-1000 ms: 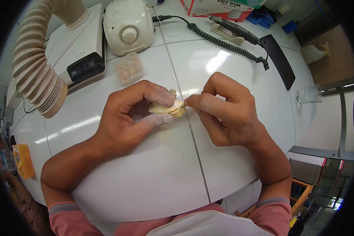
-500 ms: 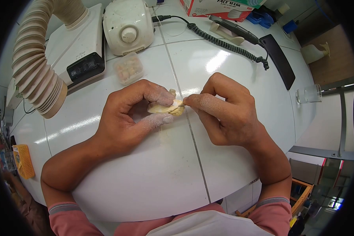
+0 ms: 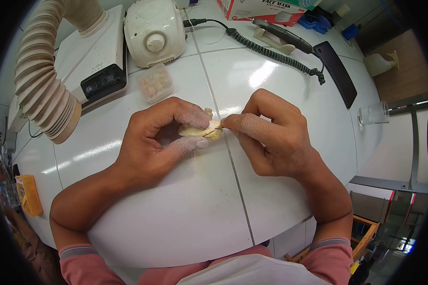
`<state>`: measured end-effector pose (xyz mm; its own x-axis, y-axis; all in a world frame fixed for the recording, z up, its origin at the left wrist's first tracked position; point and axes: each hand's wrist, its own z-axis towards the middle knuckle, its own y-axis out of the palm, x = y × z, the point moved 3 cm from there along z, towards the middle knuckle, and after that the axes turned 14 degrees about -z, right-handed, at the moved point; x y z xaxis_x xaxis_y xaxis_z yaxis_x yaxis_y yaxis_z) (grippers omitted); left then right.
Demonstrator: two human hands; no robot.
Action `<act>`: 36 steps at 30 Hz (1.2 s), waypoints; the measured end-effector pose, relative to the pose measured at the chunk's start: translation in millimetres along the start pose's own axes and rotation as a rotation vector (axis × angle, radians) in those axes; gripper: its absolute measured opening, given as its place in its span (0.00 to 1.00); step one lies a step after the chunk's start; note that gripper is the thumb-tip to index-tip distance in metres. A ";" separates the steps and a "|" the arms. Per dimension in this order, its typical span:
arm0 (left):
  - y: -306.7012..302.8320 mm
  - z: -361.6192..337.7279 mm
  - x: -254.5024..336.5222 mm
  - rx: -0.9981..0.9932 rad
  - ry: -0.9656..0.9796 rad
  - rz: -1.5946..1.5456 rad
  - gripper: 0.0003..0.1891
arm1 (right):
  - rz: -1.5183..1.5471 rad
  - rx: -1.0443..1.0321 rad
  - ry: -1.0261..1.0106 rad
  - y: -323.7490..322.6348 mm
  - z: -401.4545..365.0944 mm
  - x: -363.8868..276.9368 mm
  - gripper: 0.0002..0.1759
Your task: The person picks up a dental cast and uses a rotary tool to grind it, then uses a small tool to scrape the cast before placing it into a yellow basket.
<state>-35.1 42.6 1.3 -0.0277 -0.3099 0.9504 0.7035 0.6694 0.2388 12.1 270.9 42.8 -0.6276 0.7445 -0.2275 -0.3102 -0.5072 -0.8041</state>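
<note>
My left hand [image 3: 159, 133] is closed around a small pale-yellow dental cast [image 3: 214, 134], with dusty thumb and fingers pressed on its sides. A whitish piece [image 3: 195, 130] lies against the cast between those fingers. My right hand [image 3: 273, 135] pinches at the cast's right edge, thumb and forefinger together and dusted white. A thin dark tip [image 3: 219, 127] shows between its fingertips and touches the cast; the rest of that small tool is hidden in the hand.
Behind my hands stand a clear box of small pieces [image 3: 155, 83], a white control unit [image 3: 154, 35] and a handpiece [image 3: 283, 35] on its rest with a coiled cord. A ribbed suction hose [image 3: 45, 85] hangs at left. A glass [image 3: 374, 114] stands at right.
Both hands stay in nearly the same place, still on the cast. The right fingertips have shifted very slightly at its right edge.
</note>
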 end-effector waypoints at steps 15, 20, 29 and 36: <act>-1.2 0.0 0.2 -0.009 0.009 0.028 0.14 | 0.076 -0.027 0.053 -0.2 -0.4 0.4 0.15; -1.4 0.0 -0.3 -0.006 0.009 0.036 0.14 | 0.089 -0.036 0.069 1.0 -1.4 0.7 0.15; 0.0 -0.4 1.1 -0.036 0.030 0.062 0.15 | 0.161 -0.010 0.116 4.7 -2.3 1.7 0.15; -0.3 -0.8 0.7 -0.022 0.016 0.052 0.15 | 0.167 0.005 0.097 2.6 -1.8 1.5 0.15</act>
<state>-34.8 41.6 1.7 0.0206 -0.2860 0.9580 0.7191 0.6700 0.1845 11.5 271.5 39.4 -0.5991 0.6878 -0.4098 -0.2107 -0.6292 -0.7481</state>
